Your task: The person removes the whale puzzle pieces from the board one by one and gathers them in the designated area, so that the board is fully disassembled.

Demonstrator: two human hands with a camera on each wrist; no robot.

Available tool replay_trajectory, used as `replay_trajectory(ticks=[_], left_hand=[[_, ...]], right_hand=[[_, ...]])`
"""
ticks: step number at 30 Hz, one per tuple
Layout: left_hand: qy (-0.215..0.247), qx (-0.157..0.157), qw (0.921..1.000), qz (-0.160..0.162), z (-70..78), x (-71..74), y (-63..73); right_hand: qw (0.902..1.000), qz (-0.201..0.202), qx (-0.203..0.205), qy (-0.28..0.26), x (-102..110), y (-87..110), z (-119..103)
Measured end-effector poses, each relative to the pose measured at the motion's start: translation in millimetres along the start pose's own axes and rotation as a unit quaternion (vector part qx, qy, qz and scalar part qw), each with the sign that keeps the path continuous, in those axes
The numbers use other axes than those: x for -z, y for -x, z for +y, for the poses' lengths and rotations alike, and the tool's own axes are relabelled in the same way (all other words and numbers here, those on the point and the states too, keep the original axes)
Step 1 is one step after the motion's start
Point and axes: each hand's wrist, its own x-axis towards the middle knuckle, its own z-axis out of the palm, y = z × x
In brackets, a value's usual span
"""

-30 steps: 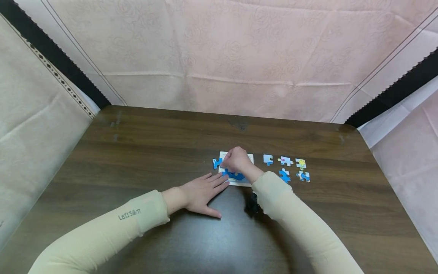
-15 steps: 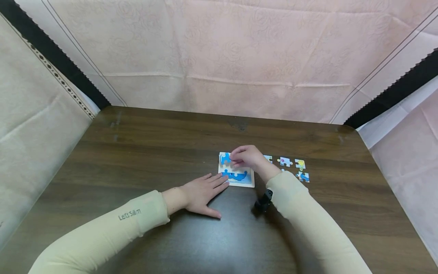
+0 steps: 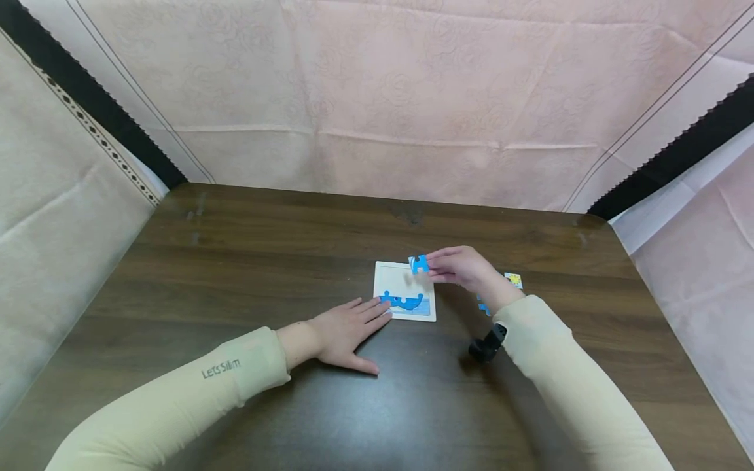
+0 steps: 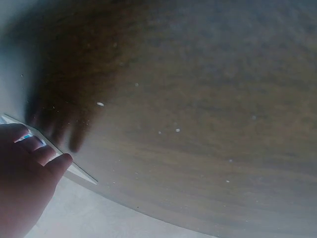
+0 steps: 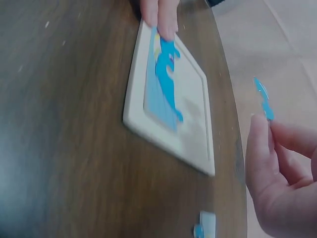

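A white puzzle tray (image 3: 389, 276) lies on the table. Joined blue pieces (image 3: 406, 304) fill its near half, showing part of a blue animal, while the far half shows bare white. My left hand (image 3: 347, 333) rests palm down with fingers spread, fingertips on the tray's near left corner; the left wrist view also catches those fingers (image 4: 37, 148) at the tray edge. Between thumb and fingers my right hand (image 3: 462, 268) pinches a blue jigsaw piece (image 3: 418, 264) above the far right corner. The right wrist view has this jigsaw piece (image 5: 266, 103) nearly edge-on, raised off the tray.
Right of the tray lie loose pieces, among them a yellow one (image 3: 514, 280) and a blue one (image 3: 484, 307), partly covered by the right arm. A black wrist camera (image 3: 487, 343) hangs under the right wrist. Pale cloth (image 3: 377, 98) rises behind the table's far edge.
The blue jigsaw piece that lay left of the tray is now in my right hand, carried rightward across the tray's far side. The left hand has stayed in place.
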Motion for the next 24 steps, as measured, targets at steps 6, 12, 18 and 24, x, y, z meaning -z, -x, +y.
replay_trajectory(ticks=[6, 12, 18, 24], left_hand=[[0.001, 0.003, 1.0, 0.001, 0.1, -0.1, 0.1], [-0.002, 0.004, 1.0, 0.002, 0.7, 0.1, 0.5], [0.0, 0.006, 1.0, -0.001, 1.2, 0.5, 0.9], [0.001, 0.004, 1.0, -0.001, 2.3, 2.1, 1.7]], right_hand=[[0.9999, 0.007, -0.012, -0.004, 18.7, 8.4, 5.0], [0.9995, 0.01, -0.027, 0.009, 32.9, 18.3, 12.9], [0.999, 0.014, -0.039, 0.017, 42.7, 25.9, 24.3], [0.9993, -0.004, -0.037, 0.006, 50.0, 30.0, 33.7]])
